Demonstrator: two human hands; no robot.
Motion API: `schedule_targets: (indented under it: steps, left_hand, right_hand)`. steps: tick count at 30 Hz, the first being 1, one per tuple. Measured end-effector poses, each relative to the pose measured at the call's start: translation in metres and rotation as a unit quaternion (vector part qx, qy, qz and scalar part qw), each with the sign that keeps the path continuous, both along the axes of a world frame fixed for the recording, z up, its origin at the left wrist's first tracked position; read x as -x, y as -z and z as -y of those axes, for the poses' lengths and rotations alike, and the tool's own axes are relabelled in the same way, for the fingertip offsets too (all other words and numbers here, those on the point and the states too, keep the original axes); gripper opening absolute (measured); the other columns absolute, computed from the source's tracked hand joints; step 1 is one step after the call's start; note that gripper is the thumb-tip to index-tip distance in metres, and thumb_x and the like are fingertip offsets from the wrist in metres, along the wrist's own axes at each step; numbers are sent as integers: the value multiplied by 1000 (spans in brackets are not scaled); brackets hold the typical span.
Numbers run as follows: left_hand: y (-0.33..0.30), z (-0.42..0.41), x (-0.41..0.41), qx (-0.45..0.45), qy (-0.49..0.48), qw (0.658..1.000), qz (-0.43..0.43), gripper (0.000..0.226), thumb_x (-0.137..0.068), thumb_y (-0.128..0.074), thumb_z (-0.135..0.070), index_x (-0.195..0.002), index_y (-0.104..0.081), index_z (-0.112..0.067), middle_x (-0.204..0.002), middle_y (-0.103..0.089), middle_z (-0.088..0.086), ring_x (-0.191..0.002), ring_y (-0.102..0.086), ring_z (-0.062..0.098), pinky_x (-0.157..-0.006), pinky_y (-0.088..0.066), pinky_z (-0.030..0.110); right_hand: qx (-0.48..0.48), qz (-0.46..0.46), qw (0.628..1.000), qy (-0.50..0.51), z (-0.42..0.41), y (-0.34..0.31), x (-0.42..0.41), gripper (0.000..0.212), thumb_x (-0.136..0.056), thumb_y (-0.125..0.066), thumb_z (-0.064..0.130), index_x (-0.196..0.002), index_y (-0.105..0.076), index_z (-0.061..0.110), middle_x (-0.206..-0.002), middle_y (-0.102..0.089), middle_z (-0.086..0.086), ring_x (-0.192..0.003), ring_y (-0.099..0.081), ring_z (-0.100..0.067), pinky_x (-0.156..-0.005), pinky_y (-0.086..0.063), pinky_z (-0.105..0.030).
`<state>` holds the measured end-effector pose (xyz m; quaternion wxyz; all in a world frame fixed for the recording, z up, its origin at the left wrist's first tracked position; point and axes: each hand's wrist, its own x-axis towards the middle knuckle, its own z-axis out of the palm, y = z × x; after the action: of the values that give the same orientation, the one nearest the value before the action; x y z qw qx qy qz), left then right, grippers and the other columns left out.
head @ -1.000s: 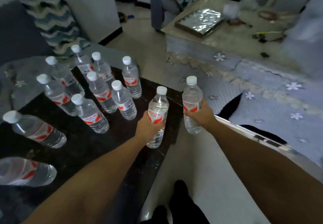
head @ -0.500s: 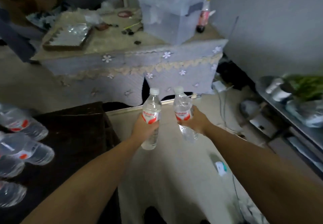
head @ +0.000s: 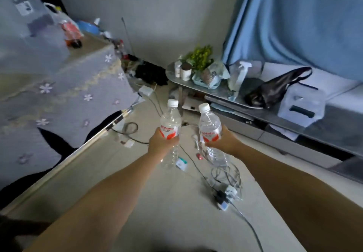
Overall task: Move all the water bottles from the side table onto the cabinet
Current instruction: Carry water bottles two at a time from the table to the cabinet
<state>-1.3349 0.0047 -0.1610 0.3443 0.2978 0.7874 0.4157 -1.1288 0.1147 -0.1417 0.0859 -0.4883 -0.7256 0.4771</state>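
I hold two clear water bottles with white caps and red-and-white labels out over the floor. My left hand (head: 161, 143) grips the left water bottle (head: 170, 121) around its label, upright. My right hand (head: 224, 141) grips the right water bottle (head: 209, 123), tilted slightly left at the top. The low grey cabinet (head: 334, 126) runs along the right, its top crowded at the near end. The side table and the other bottles are out of view.
A cloth-covered table (head: 59, 94) with flower print stands at left. On the cabinet sit a black bag (head: 273, 89), a green plant (head: 200, 58), a spray bottle (head: 242, 75) and a translucent box (head: 302, 104). Cables and a power strip (head: 224, 198) lie on the floor. Blue curtain (head: 294, 20) behind.
My view has swung right, away from the side table toward the cabinet. Both hands still carry their bottles, now held over the cable-strewn floor.
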Motion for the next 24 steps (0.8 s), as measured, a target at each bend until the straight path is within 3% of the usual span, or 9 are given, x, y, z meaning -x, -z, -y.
schedule_targets:
  steps: [3,5,10,13,20,24]
  left_hand:
    - [1,-41,-71,-12,62,998,16,45,-70,-78,-34,-108,-56,-25,-93,-65,-8,-86,-64,13,-69,-51,25]
    - [0,-64,-111,-9,93,995,23,42,-71,-78,-32,-105,-56,-26,-91,-64,-9,-82,-63,12,-64,-45,22]
    - [-2,-124,-211,14,183,983,15,41,-70,-79,-32,-106,-60,-23,-94,-67,-5,-76,-60,8,-58,-40,20]
    - [-1,-155,-269,37,247,968,4,38,-72,-78,-35,-104,-60,-24,-88,-64,-9,-69,-56,3,-53,-37,17]
    - [6,-214,-367,59,376,925,-8,36,-73,-78,-33,-103,-62,-23,-98,-69,-2,-73,-59,10,-60,-42,20]
    - [2,-250,-431,49,444,894,-22,47,-71,-79,-36,-111,-59,-22,-102,-68,-1,-90,-64,22,-75,-48,28]
  right_hand:
    - [-9,-15,998,59,-18,-4,-83,41,-71,-83,17,-99,-59,34,-91,-69,8,-85,-65,-3,-81,-55,-22]
    - [-11,-11,995,101,-25,-7,-129,44,-71,-84,19,-102,-57,33,-92,-67,10,-85,-64,-5,-72,-49,-15]
    - [-6,-7,974,224,-36,-8,-234,52,-71,-83,20,-115,-57,20,-104,-68,-2,-100,-65,-20,-95,-53,-38]
    - [9,-17,952,305,-34,-1,-293,55,-72,-82,16,-121,-55,13,-108,-67,-10,-105,-65,-27,-100,-51,-47]
    - [14,-5,909,416,-27,9,-377,49,-74,-80,17,-117,-56,15,-106,-68,-9,-104,-65,-27,-100,-51,-49]
    - [10,2,878,479,-34,5,-426,43,-72,-80,20,-110,-59,14,-103,-70,-11,-102,-66,-30,-97,-53,-49]
